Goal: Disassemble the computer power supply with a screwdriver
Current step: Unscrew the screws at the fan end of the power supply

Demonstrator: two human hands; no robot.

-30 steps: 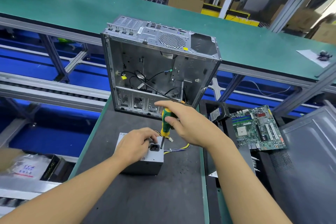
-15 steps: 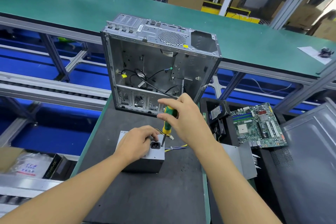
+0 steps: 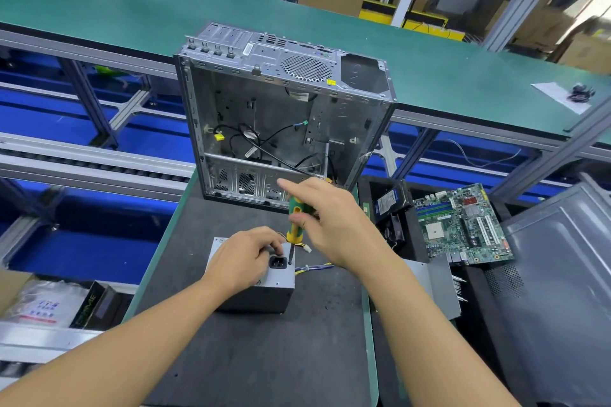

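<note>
Power supply (image 3: 261,299) on dark mat (image 3: 264,360) (green conveyor (image 3: 132,3) behind), screwdriver (image 3: 293,235) touching it.

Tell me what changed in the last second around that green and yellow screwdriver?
Very little. The right hand shifted its fingers slightly on the green and yellow screwdriver, as if turning it. Nothing was picked up or let go. The tip stayed on the grey metal power supply box beside its black socket, and the left hand kept holding the box.
</note>
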